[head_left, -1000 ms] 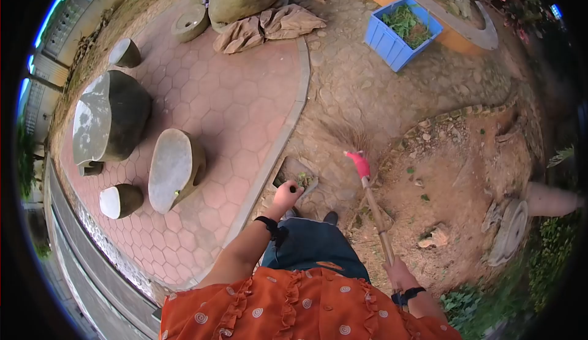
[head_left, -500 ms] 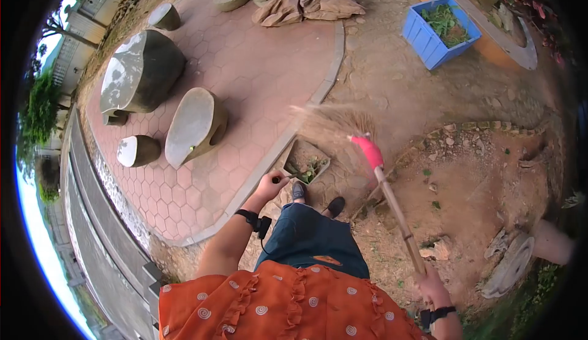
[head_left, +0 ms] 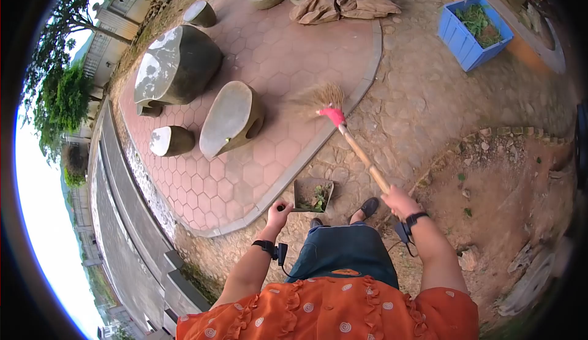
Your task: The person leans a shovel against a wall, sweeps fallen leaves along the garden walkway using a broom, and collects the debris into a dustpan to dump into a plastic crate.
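Observation:
My left hand is closed round the handle of a dustpan, held low near my feet. Green leaves and dark debris lie in its pan. My right hand grips the wooden stick of a broom, whose straw head is bound with pink-red material. The bristles, slightly blurred, are over the pink hexagonal paving, just inside its grey curb.
Stone stools and a large stone table stand on the paving at the left. A blue crate of cut greenery is at the upper right. Rough stones and a bare soil bed lie to the right.
The broom has swung left from the cobbles onto the pink paving, and my right hand has come forward and inward. My left hand still holds the dustpan. The whole view has shifted.

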A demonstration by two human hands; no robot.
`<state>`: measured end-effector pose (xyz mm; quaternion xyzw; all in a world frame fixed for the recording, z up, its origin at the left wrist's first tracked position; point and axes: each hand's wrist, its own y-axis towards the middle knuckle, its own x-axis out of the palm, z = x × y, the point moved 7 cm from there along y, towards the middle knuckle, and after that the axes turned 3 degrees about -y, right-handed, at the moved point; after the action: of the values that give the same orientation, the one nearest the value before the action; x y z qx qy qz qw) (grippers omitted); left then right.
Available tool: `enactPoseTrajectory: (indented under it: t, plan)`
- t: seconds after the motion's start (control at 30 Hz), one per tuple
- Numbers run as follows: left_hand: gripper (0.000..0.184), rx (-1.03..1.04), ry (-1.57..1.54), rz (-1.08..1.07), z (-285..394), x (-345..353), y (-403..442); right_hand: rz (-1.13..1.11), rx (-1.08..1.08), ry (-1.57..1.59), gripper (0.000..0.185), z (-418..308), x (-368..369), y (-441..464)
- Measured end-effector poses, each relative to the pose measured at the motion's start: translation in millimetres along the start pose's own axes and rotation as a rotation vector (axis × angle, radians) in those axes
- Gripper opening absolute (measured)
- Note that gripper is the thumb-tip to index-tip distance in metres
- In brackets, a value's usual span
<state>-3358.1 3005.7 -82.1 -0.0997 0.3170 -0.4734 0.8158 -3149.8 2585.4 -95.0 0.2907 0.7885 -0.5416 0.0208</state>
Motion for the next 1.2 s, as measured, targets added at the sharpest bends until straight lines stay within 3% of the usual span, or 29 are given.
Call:
enactPoseTrajectory:
  t: [0.03,0.1,0.13,0.17,0.3,0.4,0.43,0.5,0.53,0.67,0.77,0.87,0.97,1.03,1.07,1.1,1.17,1.2]
  plan:
    - [0.024,-0.023,0.049,0.023,-11,-6,-1,-0.041,0.055,0.035,0.043,27,18,-27]
    - [0.023,-0.048,0.067,0.054,-31,-14,1,0.018,-0.002,-0.346,0.050,101,56,-72]
    - [0.025,-0.038,0.058,0.033,-39,-17,3,0.008,-0.052,-0.358,0.051,134,71,-98]
    - [0.027,-0.027,0.052,0.009,-47,-21,2,-0.103,0.065,-0.271,0.054,147,74,-138]
    - [0.027,0.022,0.049,-0.024,-60,-45,6,-0.142,0.247,-0.254,0.054,127,59,-284]
    - [0.028,-0.010,0.061,-0.066,-51,-72,-8,-0.011,0.214,-0.356,0.054,140,88,-338]
    - [0.028,-0.020,0.083,-0.101,-53,-77,-11,-0.005,0.210,-0.369,0.054,138,100,-341]
    - [0.029,0.030,0.067,-0.115,-58,-87,-18,0.089,0.335,-0.037,0.050,149,125,-349]
    - [0.029,0.040,0.060,-0.136,-60,-91,-22,0.133,0.298,0.030,0.046,138,134,-344]
    - [0.028,0.092,0.122,-0.217,-64,-102,-33,0.203,0.286,0.208,0.040,87,156,-270]
    - [0.029,0.112,0.167,-0.250,-71,-104,-38,0.236,0.224,0.267,0.042,92,194,-199]
    - [0.032,0.134,0.244,-0.260,-80,-103,-37,0.177,0.314,0.246,0.042,103,255,-204]
    - [0.044,0.126,0.400,-0.247,-88,-95,-35,0.097,0.317,0.032,0.049,133,311,-265]
    - [0.054,-0.086,0.485,-0.227,-81,-98,-44,0.011,0.366,-0.085,0.054,152,328,-322]
    - [0.069,-0.323,0.286,-0.427,-72,-94,-57,-0.043,0.405,-0.078,0.056,161,330,-347]
    - [0.069,-0.323,0.283,-0.432,-83,-91,-56,-0.049,0.424,-0.086,0.056,148,318,-376]
    - [0.076,-0.254,-0.372,-0.630,-97,-70,-61,-0.059,0.449,-0.092,0.056,132,297,-427]
    - [0.081,-0.391,-0.588,-0.666,-83,-70,-69,-0.092,0.481,-0.087,0.058,133,290,-446]
